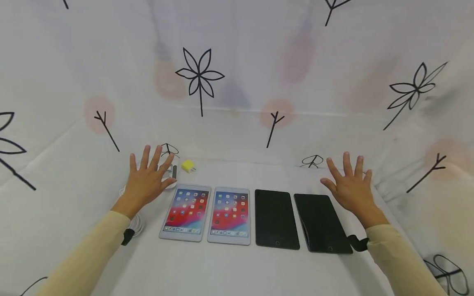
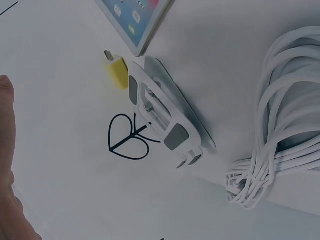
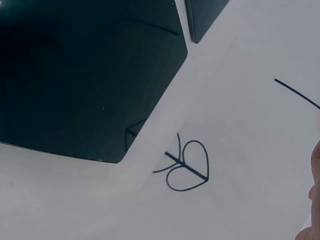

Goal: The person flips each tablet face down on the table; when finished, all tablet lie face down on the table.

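Observation:
Both hands are held up above the white cloth with fingers spread, holding nothing. My left hand (image 1: 146, 181) is over the left side, partly covering a white stand with grey pads (image 2: 167, 112). Beside that stand lies a yellow charger plug (image 1: 188, 165). Near the left wrist sits a coil of white cable (image 2: 295, 95). My right hand (image 1: 351, 187) is beyond the upper right of a black tablet (image 1: 322, 222). Another black tablet (image 1: 275, 218) lies left of it. Further left are two white tablets with lit home screens, one inner (image 1: 230, 216) and one outer (image 1: 186, 211).
A white cloth with black leaf and flower drawings (image 1: 200, 76) covers the table and rises as a backdrop behind it. Dark wrist straps show at the left sleeve (image 1: 127, 237) and right sleeve (image 1: 358, 243). The tablets stand in one row with narrow gaps.

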